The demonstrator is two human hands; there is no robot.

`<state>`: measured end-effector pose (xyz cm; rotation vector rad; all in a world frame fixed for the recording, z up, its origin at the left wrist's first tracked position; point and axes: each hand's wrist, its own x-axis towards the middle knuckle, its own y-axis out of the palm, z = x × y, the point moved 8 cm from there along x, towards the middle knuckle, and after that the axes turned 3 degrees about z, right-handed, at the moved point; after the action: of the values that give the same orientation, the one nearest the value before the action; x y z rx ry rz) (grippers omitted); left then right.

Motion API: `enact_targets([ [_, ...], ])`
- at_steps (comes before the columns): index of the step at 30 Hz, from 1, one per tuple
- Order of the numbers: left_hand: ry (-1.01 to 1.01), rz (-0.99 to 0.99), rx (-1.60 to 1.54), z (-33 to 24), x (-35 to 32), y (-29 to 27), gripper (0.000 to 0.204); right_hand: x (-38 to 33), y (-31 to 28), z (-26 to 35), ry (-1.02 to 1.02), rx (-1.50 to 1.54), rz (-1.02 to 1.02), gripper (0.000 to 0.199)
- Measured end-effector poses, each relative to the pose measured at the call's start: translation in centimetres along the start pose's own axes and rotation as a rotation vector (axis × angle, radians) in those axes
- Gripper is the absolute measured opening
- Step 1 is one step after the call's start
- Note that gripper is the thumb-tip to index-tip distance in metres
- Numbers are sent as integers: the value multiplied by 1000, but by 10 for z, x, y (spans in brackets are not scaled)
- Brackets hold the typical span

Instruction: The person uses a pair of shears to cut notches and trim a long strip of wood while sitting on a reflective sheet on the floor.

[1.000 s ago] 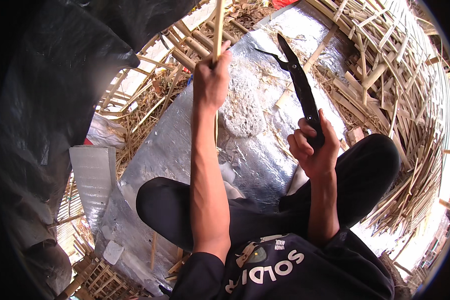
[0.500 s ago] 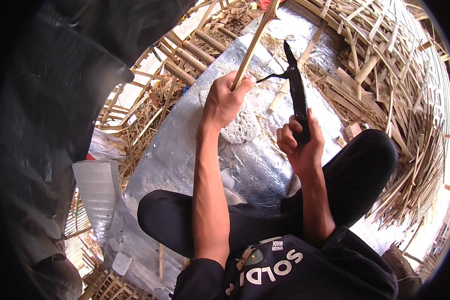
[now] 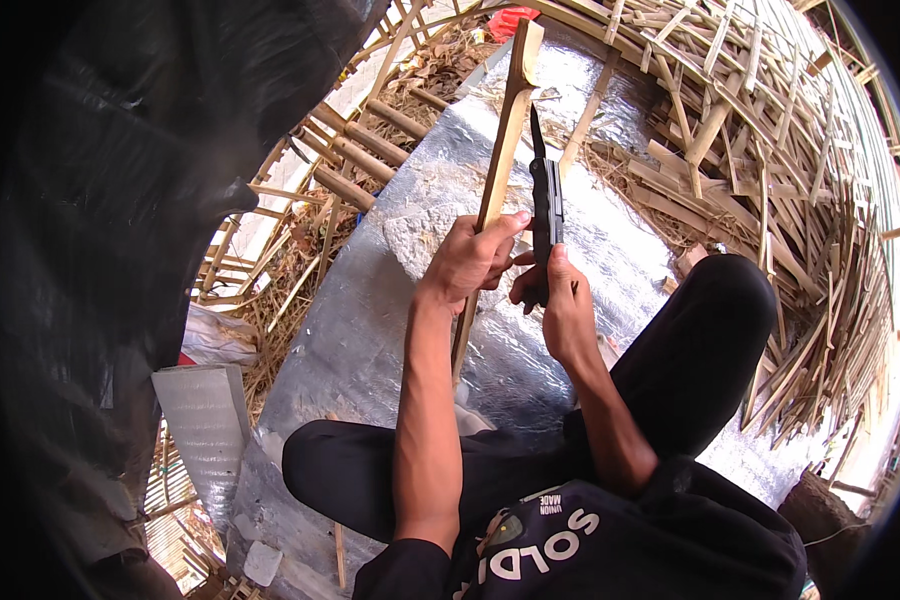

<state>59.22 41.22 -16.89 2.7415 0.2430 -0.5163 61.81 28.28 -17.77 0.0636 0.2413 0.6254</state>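
My left hand (image 3: 462, 260) is closed round a split bamboo strip (image 3: 502, 160) with a thicker joint near its top. The strip stands steeply, and its lower end runs down behind my left wrist. In my right hand (image 3: 568, 310) is a black folding knife (image 3: 547, 205), its dark blade pointing up. That blade lies close along the strip's right side; whether it touches cannot be told. My left thumb reaches toward the knife's handle. Beneath both hands lies a rough pale stone (image 3: 408, 238), partly hidden, on a silvery foil sheet (image 3: 335, 345).
A large heap of bamboo strips (image 3: 790, 230) fills the right side. Short bamboo poles (image 3: 365, 155) and dry leaves lie at the far left. Dark sheeting (image 3: 100, 200) hangs at left above a grey block (image 3: 202, 410). My crossed legs (image 3: 705, 320) frame the near side.
My left hand has lowered slightly, and the strip now extends below it and stands more upright. My right hand has brought the knife leftward, close beside the strip.
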Motion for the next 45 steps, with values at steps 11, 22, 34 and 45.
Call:
enact_targets([
  [11, 48, -176, 97, 11, 2, -8, 41, -4, 10, 5, -9, -112, 64, 48],
  [22, -86, 10, -169, 11, -9, -48, 32, 11, -6, 5, 140, 127, 71, 25],
  [34, -203, 210, -465, 29, 0, -10, 29, 73, 9, 74, -132, -664, -27, 53],
  [45, -161, 98, -328, 49, 9, -17, 40, 115, -15, 41, -170, -1044, -13, 65],
])
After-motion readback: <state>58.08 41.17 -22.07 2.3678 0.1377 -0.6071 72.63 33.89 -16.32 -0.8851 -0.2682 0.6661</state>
